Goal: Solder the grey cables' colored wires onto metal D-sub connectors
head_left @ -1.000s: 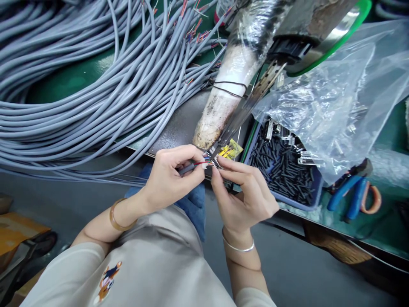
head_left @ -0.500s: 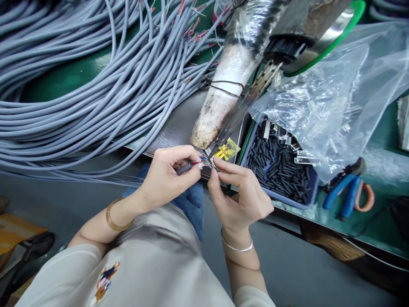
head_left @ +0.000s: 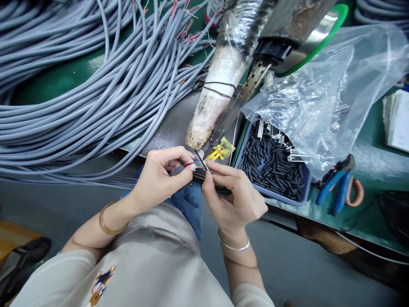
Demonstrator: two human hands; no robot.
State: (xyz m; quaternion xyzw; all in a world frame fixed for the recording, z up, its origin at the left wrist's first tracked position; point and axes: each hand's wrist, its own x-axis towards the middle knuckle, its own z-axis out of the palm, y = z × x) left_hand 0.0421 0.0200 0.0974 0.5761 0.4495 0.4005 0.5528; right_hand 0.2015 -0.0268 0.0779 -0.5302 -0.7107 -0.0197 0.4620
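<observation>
My left hand (head_left: pixel 169 172) pinches the end of a grey cable (head_left: pixel 177 171), whose thin coloured wires (head_left: pixel 196 163) fan out toward a metal connector (head_left: pixel 202 159) with a row of pins. Thumb and fingertips of my right hand (head_left: pixel 231 189) are closed on the near end of that connector. Just beyond it, the stained tip of a white plastic-wrapped tube (head_left: pixel 204 111) comes down close to the connector. Beside the tube slants a metal soldering iron (head_left: pixel 238 102), its tip close above the connector. Whether the wires touch the pins is too small to tell.
Many grey cables (head_left: pixel 96 111) cover the bench at left. A blue tray (head_left: pixel 306 187) holds short black tubes and connectors, partly under a clear plastic bag (head_left: pixel 319 85). Blue-handled pliers (head_left: pixel 338 192) lie at right. Something yellow (head_left: pixel 220 150) sits behind my right fingers.
The view has shifted slightly, so the bench appears further left. The connector now shows more upright and apart from the iron's tip, while both hands keep their grip.
</observation>
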